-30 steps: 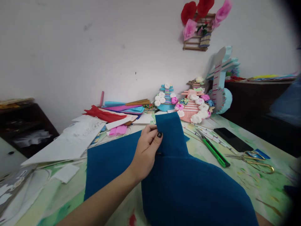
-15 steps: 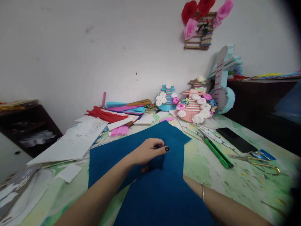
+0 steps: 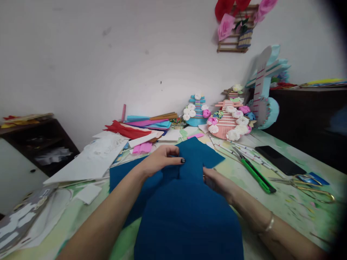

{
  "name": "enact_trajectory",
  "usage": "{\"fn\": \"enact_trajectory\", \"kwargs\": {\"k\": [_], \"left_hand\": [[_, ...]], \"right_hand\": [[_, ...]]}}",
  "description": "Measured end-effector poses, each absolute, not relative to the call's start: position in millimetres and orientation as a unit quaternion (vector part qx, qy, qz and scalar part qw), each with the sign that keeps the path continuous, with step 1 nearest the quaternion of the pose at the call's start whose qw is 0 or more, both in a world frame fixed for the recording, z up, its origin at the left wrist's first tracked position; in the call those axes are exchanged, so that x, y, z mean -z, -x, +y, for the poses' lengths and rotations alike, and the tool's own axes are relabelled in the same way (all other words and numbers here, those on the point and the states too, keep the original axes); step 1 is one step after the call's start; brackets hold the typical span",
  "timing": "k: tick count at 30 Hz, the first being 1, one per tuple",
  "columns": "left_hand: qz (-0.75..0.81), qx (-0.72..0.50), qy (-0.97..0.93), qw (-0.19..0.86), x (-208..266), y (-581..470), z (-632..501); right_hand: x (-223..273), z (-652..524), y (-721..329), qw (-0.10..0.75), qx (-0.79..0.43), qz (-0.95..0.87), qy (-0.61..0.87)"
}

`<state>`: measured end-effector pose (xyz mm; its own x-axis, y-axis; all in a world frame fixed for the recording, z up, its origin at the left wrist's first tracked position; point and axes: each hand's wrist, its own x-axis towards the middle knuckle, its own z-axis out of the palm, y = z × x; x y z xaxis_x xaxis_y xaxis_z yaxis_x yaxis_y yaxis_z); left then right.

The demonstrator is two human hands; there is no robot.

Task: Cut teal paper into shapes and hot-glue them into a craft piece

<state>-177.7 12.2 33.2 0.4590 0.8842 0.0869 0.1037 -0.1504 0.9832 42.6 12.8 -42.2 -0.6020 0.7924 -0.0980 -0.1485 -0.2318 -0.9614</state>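
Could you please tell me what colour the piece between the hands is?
The piece is deep blue, clearest in the head view.

No readable text, label, brand, number or sign anywhere in view

hands [image 3: 159, 159] [image 3: 218, 183]: 2 | phone [image 3: 280, 160]: 1 | utility knife [image 3: 257, 175]: 1 | scissors [image 3: 292, 181]: 1
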Motion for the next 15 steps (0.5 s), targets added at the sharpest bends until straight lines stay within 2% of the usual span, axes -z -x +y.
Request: {"fn": "enact_trajectory", "kwargs": {"k": [3, 9, 15], "left_hand": [[0.405, -0.390, -0.654, 0.506, -53, 193, 13], [0.446, -0.412, -0.650, 0.457, -80, 211, 13], [0.473, -0.438, -0.629, 0.434, -70, 221, 12]], "right_hand": [[32, 10, -64, 0.294, -0.766, -0.494, 0.288], [32, 0, -65, 0.275, -0.715, -0.588, 0.261], [31, -4, -63, 0.337, -0.695, -0.577, 0.266]]}}
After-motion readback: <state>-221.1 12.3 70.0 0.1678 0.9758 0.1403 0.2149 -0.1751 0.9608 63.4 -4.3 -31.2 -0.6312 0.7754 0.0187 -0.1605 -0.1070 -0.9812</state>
